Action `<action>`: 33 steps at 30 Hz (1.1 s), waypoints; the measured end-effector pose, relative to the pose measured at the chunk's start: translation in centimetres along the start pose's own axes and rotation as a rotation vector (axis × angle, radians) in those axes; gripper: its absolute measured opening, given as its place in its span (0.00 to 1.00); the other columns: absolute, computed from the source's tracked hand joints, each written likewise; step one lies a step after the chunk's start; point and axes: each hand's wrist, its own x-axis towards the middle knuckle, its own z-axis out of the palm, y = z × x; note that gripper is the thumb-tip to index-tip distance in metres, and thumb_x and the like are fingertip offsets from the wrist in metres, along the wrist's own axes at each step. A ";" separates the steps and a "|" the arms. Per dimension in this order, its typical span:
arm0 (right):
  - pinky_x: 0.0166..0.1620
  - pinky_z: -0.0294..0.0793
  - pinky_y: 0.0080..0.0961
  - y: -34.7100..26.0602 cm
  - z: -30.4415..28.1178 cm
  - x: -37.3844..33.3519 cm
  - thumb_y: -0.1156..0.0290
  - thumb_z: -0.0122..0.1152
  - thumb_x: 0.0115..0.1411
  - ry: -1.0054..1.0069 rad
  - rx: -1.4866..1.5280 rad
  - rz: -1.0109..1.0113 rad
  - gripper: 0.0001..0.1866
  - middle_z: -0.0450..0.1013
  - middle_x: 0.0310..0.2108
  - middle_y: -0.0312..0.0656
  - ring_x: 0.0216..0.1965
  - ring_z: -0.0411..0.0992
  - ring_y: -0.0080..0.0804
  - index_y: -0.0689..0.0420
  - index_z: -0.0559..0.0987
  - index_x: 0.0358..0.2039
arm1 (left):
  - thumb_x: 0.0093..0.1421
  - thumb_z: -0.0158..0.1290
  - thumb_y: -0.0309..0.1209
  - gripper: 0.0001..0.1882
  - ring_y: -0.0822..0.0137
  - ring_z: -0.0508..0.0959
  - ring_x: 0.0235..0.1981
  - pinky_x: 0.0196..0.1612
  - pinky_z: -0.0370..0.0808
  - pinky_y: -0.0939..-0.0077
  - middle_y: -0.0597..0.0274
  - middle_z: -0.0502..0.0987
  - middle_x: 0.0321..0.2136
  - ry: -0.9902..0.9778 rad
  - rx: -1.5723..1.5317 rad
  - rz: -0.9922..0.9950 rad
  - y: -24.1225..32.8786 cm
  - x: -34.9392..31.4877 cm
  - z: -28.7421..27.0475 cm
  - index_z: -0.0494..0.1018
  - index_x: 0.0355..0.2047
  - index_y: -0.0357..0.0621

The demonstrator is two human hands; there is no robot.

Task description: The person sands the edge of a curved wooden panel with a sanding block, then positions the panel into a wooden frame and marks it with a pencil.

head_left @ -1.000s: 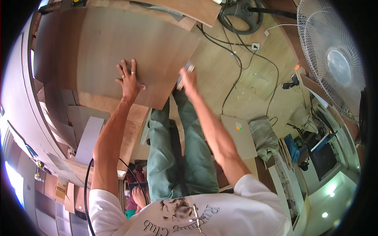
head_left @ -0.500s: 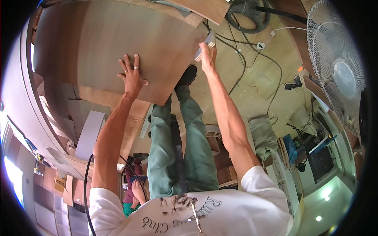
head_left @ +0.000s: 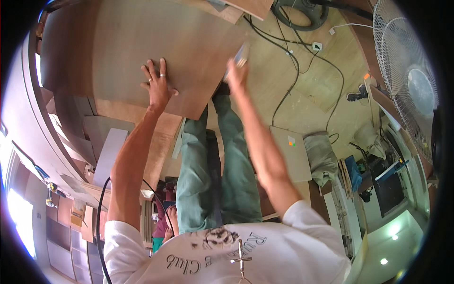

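A large brown wooden board (head_left: 120,54) lies in front of me, its right edge running up and away from my legs. My left hand (head_left: 158,89) rests flat on its face near the near corner, fingers spread, with nothing in it. At the board's right edge, my right hand (head_left: 238,78) is closed round a flat sanding block (head_left: 243,50) with a grey face and pale layered sides. Motion blurs this hand and block, and I cannot tell whether the block touches the edge.
Black cables (head_left: 298,66) and a white socket (head_left: 317,46) lie on the floor to the right. A standing fan (head_left: 421,87) is at the far right. Another person's hand (head_left: 172,218) shows at the lower left of my legs. Grey sacking (head_left: 321,154) lies beside stacked boards.
My right hand has moved left and slightly nearer with the sanding block, along the board's edge. My left hand stays spread on the board. The view has shifted a little.
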 end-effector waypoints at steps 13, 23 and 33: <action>0.38 0.70 0.30 4.0 3.1 -8.4 0.70 0.54 0.57 0.012 0.230 -0.125 0.17 0.71 0.37 0.40 0.35 0.69 0.27 0.64 0.72 0.46 | 0.34 0.75 0.37 0.69 0.35 0.38 0.70 0.54 0.61 0.19 0.45 0.35 0.70 -0.001 0.023 -0.020 -0.7 -0.4 -0.2 0.38 0.71 0.63; 0.37 0.71 0.29 0.4 1.5 -1.5 0.65 0.57 0.56 -0.069 0.229 0.103 0.14 0.68 0.33 0.36 0.32 0.67 0.26 0.59 0.72 0.41 | 0.33 0.75 0.37 0.70 0.36 0.37 0.70 0.54 0.61 0.18 0.47 0.33 0.70 0.008 0.012 -0.010 -1.5 -0.2 -0.2 0.38 0.71 0.64; 0.49 0.70 0.30 4.7 3.4 -9.3 0.71 0.52 0.54 -0.177 0.182 0.122 0.28 0.71 0.46 0.47 0.45 0.71 0.34 0.64 0.66 0.57 | 0.34 0.75 0.35 0.70 0.36 0.36 0.70 0.54 0.59 0.18 0.48 0.33 0.71 -0.034 0.009 -0.052 -1.7 -0.6 -0.9 0.38 0.71 0.63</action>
